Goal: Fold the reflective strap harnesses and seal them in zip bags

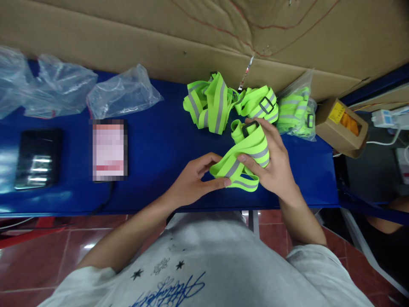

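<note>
Between my two hands is a bundle of neon-yellow reflective strap (236, 161) with a grey stripe and a black buckle at its top. My left hand (196, 179) pinches the folded left end between thumb and fingers. My right hand (275, 160) wraps round the right side, its thumb pressed on the front. A loop of strap hangs below the bundle. Just beyond it lie a loose reflective strap (220, 104) in a tangle and a rolled reflective strap (260, 104) with a black buckle.
A bagged reflective strap (294, 113) and a cardboard box (340, 125) are at the right of the blue table (153, 140). Clear plastic bags (123, 94) lie at the back left. Nearer are a black device (38, 157) and a blurred-out item (108, 149). A cardboard wall (143, 42) rises behind.
</note>
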Demonstrator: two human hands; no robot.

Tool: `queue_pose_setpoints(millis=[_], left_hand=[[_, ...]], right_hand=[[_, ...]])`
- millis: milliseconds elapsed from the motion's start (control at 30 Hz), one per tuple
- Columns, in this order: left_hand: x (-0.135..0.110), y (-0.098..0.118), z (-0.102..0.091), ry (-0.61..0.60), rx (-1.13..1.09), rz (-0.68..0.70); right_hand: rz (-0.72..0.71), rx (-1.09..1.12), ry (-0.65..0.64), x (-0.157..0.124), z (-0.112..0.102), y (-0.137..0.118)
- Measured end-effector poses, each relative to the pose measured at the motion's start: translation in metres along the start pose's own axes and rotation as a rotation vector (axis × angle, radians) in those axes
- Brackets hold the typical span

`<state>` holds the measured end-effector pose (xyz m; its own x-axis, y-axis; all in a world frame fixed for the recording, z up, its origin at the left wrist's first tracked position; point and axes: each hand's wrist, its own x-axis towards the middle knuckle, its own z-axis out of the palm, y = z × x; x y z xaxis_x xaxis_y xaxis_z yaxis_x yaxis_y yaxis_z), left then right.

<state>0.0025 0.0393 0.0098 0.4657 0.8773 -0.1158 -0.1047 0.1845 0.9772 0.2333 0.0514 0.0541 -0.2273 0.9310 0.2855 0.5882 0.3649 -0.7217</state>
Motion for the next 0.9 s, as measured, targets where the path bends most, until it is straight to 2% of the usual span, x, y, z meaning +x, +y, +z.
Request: queue_pose_setpoints(millis=[67, 133, 267, 333, 400, 500, 567, 667, 767, 833, 900], left_hand=[[0.001, -0.003, -0.001, -0.049, -0.067, -0.119], [0.004, -0.008, -0.002, -0.048, -0.082, -0.161], [0.014, -0.015, -0.001, -0.017, -0.018, -0.159], [0.018, -0.016, 0.003, 0.005, 0.028, -0.137], [0.021, -0.014, 0.006, -0.069, 0.059, -0.156], [0.020, -0.010, 0.002, -0.268, 0.115, -0.210], [0.019, -0.008, -0.005, -0.312, 0.186, -0.202], [0.017, -0.004, -0.017, -0.323, 0.212, -0.181], [0.016, -0.001, -0.026, -0.284, 0.163, -0.136], [0.012, -0.001, -0.029, -0.224, 0.125, -0.105], [0.008, -0.002, -0.028, -0.183, 0.085, -0.073]], right_hand=[[0.003, 0.052, -0.007, 0.000, 0.000, -0.001], [0.090, 0.191, -0.058, -0.001, 0.002, 0.000], [0.346, 0.500, -0.127, -0.006, 0.012, 0.003], [0.410, 0.608, -0.122, -0.008, 0.015, 0.005], [0.434, 0.661, -0.134, -0.010, 0.016, 0.005], [0.458, 0.674, -0.197, -0.010, 0.015, 0.003], [0.461, 0.663, -0.243, -0.009, 0.013, 0.001], [0.413, 0.602, -0.239, -0.009, 0.012, -0.002], [0.400, 0.479, -0.115, -0.011, 0.011, -0.003], [0.428, 0.442, -0.039, -0.014, 0.012, -0.003], [0.492, 0.503, -0.005, -0.016, 0.015, -0.002]])
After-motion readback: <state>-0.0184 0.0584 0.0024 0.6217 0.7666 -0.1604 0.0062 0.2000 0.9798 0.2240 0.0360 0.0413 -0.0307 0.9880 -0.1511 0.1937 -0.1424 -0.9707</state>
